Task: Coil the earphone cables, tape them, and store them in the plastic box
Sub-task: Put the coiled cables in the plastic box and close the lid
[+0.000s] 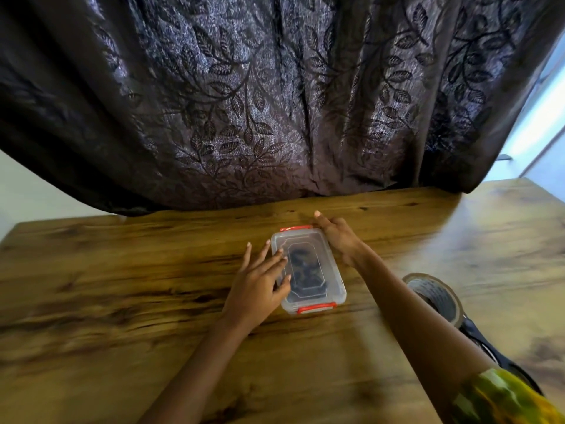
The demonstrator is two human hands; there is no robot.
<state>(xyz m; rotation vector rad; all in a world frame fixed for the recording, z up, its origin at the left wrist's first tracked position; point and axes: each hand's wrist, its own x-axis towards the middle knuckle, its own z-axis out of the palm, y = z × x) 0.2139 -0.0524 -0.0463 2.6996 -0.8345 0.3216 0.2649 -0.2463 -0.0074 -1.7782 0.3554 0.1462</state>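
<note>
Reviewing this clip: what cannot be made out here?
Head view:
Contents of the plastic box: dark shapes only, blurred through the lid.
Tape roll: partly behind the right forearm.
Dark item beside the roll: mostly hidden by that forearm, unidentifiable.
Far latch: partly covered by the right hand.

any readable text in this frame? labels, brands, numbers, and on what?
None readable.
plastic box: moulded outline on the clear lid, red latches, no lettering to be seen.
tape roll: no print visible; partly hidden behind the right arm.
curtain: leaf pattern only.
table: wood grain only.
</note>
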